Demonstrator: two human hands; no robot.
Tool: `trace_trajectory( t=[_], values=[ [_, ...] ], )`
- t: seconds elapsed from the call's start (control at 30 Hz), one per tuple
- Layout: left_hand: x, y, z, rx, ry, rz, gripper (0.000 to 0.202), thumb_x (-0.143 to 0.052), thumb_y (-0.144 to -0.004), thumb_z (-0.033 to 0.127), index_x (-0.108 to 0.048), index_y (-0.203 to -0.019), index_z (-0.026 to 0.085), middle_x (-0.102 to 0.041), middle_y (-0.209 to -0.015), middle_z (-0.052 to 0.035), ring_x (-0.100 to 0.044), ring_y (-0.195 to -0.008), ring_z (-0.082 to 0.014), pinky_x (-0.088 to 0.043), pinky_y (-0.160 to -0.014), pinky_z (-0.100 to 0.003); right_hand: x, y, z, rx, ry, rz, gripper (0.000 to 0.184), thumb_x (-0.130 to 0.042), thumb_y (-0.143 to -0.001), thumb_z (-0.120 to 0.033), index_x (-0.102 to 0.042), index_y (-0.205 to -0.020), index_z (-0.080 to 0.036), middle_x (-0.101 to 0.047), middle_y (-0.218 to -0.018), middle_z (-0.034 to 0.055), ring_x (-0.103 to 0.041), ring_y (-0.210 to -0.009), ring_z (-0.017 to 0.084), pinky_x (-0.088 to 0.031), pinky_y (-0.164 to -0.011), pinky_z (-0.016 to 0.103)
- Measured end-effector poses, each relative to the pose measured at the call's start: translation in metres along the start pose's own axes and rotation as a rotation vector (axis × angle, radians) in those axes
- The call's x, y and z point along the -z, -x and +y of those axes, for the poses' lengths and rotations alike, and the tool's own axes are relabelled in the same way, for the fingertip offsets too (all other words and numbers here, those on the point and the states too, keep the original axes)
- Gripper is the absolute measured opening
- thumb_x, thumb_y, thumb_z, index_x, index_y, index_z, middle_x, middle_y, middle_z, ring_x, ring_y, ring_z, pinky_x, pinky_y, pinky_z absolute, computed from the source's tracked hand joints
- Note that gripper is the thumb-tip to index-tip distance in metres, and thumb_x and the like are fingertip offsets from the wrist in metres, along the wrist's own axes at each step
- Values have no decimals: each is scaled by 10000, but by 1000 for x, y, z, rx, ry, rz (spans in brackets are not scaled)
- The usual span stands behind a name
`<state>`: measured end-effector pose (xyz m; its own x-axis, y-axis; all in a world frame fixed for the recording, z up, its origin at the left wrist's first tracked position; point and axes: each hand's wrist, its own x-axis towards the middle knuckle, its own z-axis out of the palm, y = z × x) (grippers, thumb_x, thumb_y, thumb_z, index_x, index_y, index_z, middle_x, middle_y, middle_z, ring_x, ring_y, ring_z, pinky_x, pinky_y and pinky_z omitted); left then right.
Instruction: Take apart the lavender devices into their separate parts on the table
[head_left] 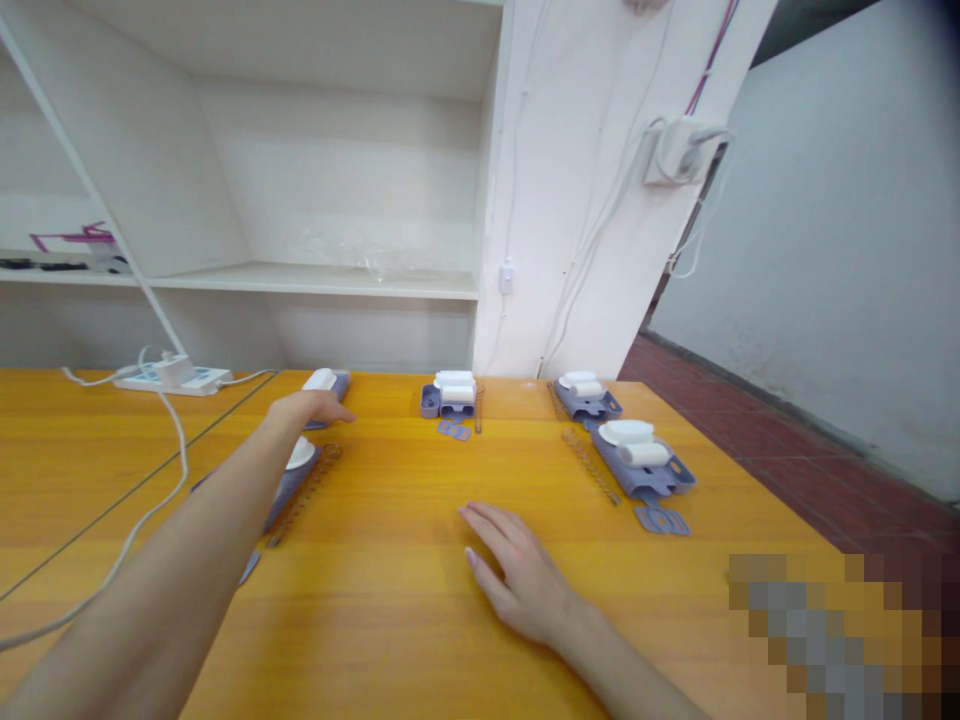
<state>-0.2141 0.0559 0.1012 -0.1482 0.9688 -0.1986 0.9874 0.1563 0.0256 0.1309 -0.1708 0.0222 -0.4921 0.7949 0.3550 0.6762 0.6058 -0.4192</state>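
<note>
My left hand (pixel 311 407) reaches to the far left of the wooden table, over a grey-purple plastic part with a white piece (pixel 320 379) on it. One digit points right; the other fingers are hidden, so any hold is unclear. Under my left forearm lies another grey-purple part (pixel 285 490), partly covered, with a coiled spring (pixel 304 495) beside it. My right hand (pixel 517 575) rests on the table at centre, fingers stretched out and holding nothing. Right of it sits a grey-purple holder (pixel 637 480) with a white roller (pixel 643 455), beside a spring (pixel 592 467) and flat cut-out pieces (pixel 662 520).
Similar sets stand at the back centre, with a small grey box (pixel 430 401), and at the back right, with a holder (pixel 589 405). A white power strip (pixel 202 380) lies back left, its cable (pixel 180 450) running forward. White shelving (pixel 337 282) rises behind the table.
</note>
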Motion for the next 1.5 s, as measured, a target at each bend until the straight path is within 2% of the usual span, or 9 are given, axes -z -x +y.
trace_trajectory(
  t=[0.07, 0.13, 0.23, 0.4, 0.5, 0.77, 1.27, 1.4, 1.5],
  values=[
    [0, 3, 11, -15, -29, -99, 543, -667, -616, 503, -658, -1007, 127, -641, -1121, -172, -608, -999, -315, -469, -829, -375, 0, 0, 0, -1, 2, -1, 442, -412, -910, -300, -433, -1339, -193, -488, -1340, 82, -444, -1230, 182, -375, -1054, 357],
    [0, 9, 23, -29, -41, -116, 574, -651, -635, 499, -636, -1067, 122, -618, -1165, -175, -595, -1033, -311, -463, -841, -359, 0, 0, 0, -4, 3, -2, 442, -411, -910, -296, -432, -1339, -193, -487, -1340, 83, -446, -1227, 182, -375, -1054, 359],
    [-2, 21, 44, -63, -63, -97, 555, -602, -683, 479, -604, -1128, 147, -594, -1214, -154, -568, -1084, -294, -452, -859, -341, 0, -1, 0, -7, 4, -9, 446, -411, -909, -299, -430, -1342, -195, -483, -1343, 84, -445, -1228, 185, -374, -1054, 364],
    [-10, 41, 76, -93, -127, -18, 545, -570, -697, 457, -580, -1161, 170, -571, -1229, -188, -533, -1109, -372, -428, -864, -487, 0, -1, 0, -9, 9, -19, 443, -403, -912, -302, -428, -1343, -199, -481, -1345, 81, -440, -1230, 183, -370, -1056, 363],
    [-16, 52, 88, -159, -159, 37, 558, -553, -711, 463, -550, -1198, 192, -577, -1219, -181, -516, -1127, -377, -398, -889, -515, 0, 0, 0, -4, 9, -17, 443, -407, -911, -298, -430, -1342, -197, -481, -1344, 83, -440, -1229, 184, -370, -1056, 364],
    [-35, 95, 110, -332, -267, 181, 427, -549, -741, 417, -607, -1082, 166, -632, -1104, -189, -507, -1120, -388, -331, -907, -546, -1, -1, 0, 1, 2, 0, 445, -418, -905, -296, -437, -1338, -197, -491, -1333, 97, -456, -1217, 200, -383, -1043, 381],
    [-61, 191, 149, -533, -380, 362, 198, -548, -773, 218, -659, -898, 112, -677, -837, -210, -609, -872, -363, -332, -800, -519, -2, -1, -1, 13, 0, 11, 432, -426, -894, -267, -456, -1318, -187, -501, -1318, 100, -472, -1193, 207, -401, -1027, 389],
    [-70, 210, 153, -613, -401, 386, 153, -562, -758, 178, -663, -858, 121, -669, -779, -183, -620, -821, -354, -339, -811, -547, -3, -2, 0, 33, 0, 98, 398, -428, -891, -235, -484, -1282, -187, -540, -1265, 103, -498, -1151, 211, -423, -999, 400],
    [-82, 224, 154, -682, -370, 473, 165, -573, -751, 178, -661, -884, 134, -662, -761, -160, -618, -827, -343, -355, -830, -554, -3, -3, 4, 18, -5, 233, 356, -428, -894, -216, -512, -1240, -195, -574, -1206, 104, -517, -1116, 216, -437, -972, 418]
  ],
)
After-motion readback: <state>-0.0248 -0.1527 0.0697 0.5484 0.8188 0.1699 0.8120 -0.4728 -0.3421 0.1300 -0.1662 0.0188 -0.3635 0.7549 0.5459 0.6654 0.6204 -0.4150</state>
